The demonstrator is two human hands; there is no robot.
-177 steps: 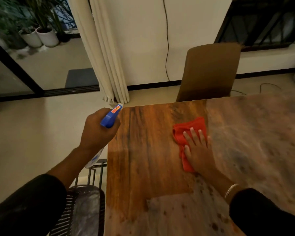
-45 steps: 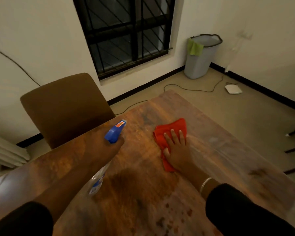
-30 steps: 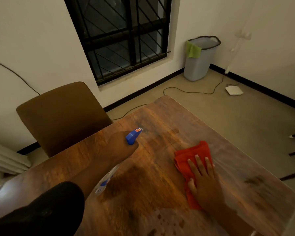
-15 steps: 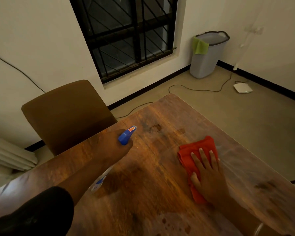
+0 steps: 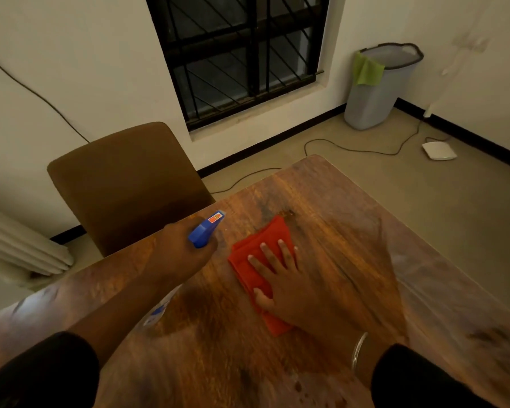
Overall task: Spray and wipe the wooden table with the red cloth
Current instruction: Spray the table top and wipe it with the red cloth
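Note:
The wooden table fills the lower half of the view, its far corner pointing toward the window. A folded red cloth lies flat on it near the middle. My right hand presses down on the cloth with fingers spread. My left hand is closed around a spray bottle with a blue trigger head, held above the table just left of the cloth, nozzle aimed at the far corner. The bottle's clear body shows below my forearm.
A brown chair stands against the table's far left edge. A grey bin with a green cloth over its rim sits in the room's corner. A cable and a white device lie on the floor beyond the table.
My right hand has slid the red cloth left and away, toward the spray bottle. The left hand with the bottle has stayed about where it was.

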